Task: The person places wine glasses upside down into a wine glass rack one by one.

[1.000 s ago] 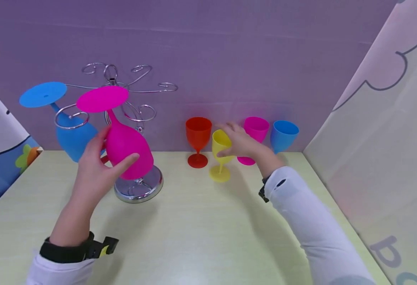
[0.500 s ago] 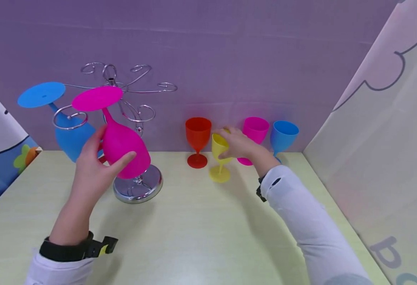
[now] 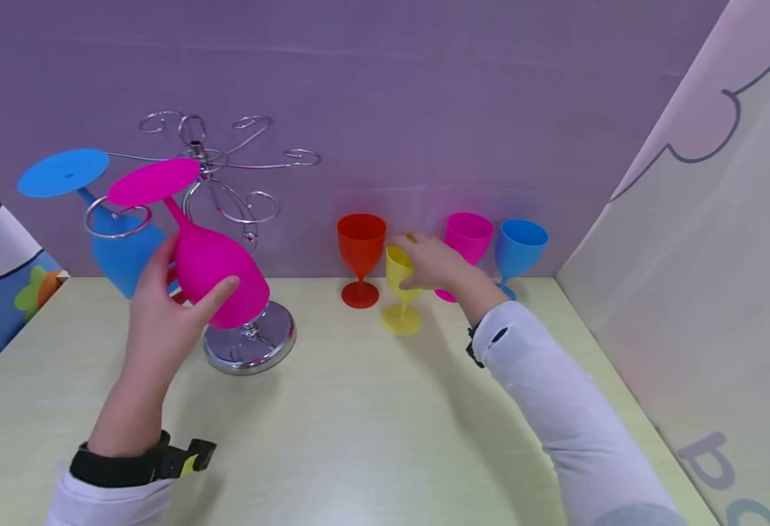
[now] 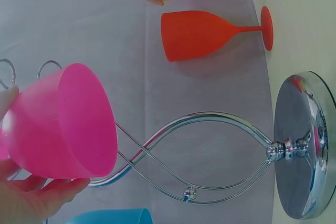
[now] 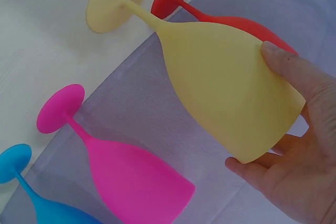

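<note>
A pink goblet, turned upside down and tilted, is gripped by its bowl in my left hand. Its foot overlaps the wire hooks of a chrome glass rack in the head view. In the left wrist view, the open mouth of this pink bowl faces the rack's base. My right hand grips a yellow goblet near the rim, which stands upright on the table. Thumb and fingers lie on opposite sides of the yellow bowl in the right wrist view.
A blue goblet hangs upside down on the rack's left side. An upright red goblet stands left of the yellow one. Another pink goblet and a blue goblet stand to the right, near the purple backdrop.
The left hand has shifted the pink goblet leftward and tilted it more. The right hand has come down from above the yellow goblet and closed round its rim.
</note>
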The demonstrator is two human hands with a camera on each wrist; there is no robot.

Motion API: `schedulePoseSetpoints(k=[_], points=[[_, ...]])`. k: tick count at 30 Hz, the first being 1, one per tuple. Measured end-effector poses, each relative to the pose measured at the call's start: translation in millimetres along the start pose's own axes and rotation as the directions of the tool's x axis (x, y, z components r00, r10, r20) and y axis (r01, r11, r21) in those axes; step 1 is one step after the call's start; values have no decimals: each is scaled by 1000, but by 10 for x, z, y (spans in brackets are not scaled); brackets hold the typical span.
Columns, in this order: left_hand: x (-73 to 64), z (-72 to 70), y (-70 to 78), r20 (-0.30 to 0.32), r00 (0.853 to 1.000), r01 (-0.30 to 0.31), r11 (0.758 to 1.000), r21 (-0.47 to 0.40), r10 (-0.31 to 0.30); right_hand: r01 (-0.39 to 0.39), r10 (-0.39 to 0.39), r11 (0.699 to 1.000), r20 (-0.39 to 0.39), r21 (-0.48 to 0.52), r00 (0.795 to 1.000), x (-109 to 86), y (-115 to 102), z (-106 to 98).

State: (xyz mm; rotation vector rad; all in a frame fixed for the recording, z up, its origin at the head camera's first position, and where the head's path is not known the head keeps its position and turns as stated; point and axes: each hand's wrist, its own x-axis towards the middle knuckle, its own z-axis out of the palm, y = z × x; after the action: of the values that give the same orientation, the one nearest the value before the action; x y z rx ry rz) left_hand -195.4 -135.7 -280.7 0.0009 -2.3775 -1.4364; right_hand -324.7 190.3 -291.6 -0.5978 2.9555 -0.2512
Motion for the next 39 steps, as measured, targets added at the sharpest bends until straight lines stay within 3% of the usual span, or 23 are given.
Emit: schedulePoseSetpoints(k=[16,23,39], points=[[3,-115,-56,-54,997,56,998,24,-55,-11,12,999,13,-49,1000,39,-9,13],[-4,-136,-55,-82,989,120,993,3,-120,-9,10,998,18,-68,1000,31,-14,1],[-79,-200,-134,-119,984,135,991,9,-133,-24,25,998,22,-52,999,31,-15,5]])
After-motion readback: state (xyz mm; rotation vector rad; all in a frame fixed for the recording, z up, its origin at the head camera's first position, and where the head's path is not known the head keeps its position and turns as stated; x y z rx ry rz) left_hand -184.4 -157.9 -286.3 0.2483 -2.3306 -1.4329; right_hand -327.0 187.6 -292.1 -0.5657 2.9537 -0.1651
